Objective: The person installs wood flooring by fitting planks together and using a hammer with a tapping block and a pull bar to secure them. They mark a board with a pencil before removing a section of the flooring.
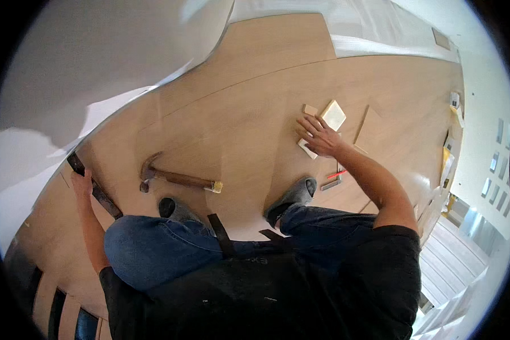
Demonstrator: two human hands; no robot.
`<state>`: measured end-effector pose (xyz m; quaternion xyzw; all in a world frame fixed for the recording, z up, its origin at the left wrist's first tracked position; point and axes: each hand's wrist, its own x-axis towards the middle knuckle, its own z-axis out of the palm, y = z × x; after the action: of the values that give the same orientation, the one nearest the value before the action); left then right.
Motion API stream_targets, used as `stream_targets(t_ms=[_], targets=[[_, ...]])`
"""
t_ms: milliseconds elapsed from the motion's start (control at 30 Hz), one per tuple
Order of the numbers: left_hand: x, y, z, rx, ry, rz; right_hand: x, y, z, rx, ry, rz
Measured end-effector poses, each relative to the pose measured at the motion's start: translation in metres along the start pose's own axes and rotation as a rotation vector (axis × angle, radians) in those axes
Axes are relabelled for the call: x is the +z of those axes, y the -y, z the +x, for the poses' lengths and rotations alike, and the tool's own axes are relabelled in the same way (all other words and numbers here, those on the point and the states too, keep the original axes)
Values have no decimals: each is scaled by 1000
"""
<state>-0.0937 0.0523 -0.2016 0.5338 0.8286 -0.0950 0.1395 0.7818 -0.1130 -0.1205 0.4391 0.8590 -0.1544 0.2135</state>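
- Dark, flat, narrow bar, apparently metal; left of frame, long axis sloping down to the right; left hand nearer, touching its upper part; whether the fingers close round it, cannot tell
- Cream, smooth-faced, four-cornered block; right of centre, just beside the right hand, toward upper right; that hand spread, palm down, no grasp visible
- Brown, wooden-handled claw hammer; between the hands, lying flat
- Tan, wood-grained floor; beneath all

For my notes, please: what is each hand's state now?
Left hand: on the dark bar; closed or not cannot be told.
Right hand: open, fingers spread among pale blocks.
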Motion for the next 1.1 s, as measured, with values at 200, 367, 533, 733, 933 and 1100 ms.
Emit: stream_targets(t_ms=[200,367,533,733,933,1100], targets=[[-57,-21,-137,-167,41,-231,24,-14,-109,-279,328,-43],[-74,-15,-271,-156,46,-9,137,5,-170,-127,139,163],[-126,-58,-363,-385,302,179,193,-21,-203,24,97,228],[-139,-101,-383,-281,355,192,131,-117,-226,32,353,-63],[-65,-166,-349,-33,400,56,31,-177,-147,-134,27,-116],[7,-229,-328,4,428,-119,21,-173,-59,-514,-32,-159]])
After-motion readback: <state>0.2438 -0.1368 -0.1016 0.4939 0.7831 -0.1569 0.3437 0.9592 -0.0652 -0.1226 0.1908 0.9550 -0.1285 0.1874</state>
